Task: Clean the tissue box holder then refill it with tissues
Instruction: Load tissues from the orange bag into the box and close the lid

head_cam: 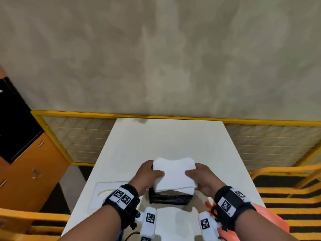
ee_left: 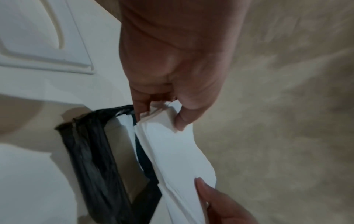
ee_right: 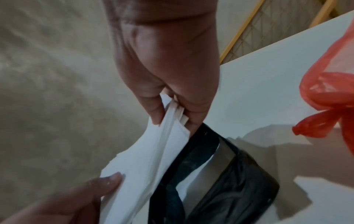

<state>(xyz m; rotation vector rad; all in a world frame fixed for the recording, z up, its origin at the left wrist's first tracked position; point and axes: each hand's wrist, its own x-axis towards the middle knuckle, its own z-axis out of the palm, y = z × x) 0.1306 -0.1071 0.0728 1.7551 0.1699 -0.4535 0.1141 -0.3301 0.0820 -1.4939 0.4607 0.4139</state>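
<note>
Tissues held over the holder
Left hand (head_cam: 150, 173) and right hand (head_cam: 201, 176) pinch a tissue stack (head_cam: 173, 174) just above the black holder (head_cam: 166, 199), fingers clamped on its edges.

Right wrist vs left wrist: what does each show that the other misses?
Right wrist only: the red plastic bag on the table and the yellow mesh fence.
Left wrist only: the white lid lying flat on the table.
Both: the tissue stack pinched by the left hand and right hand above the black-lined holder.
</note>
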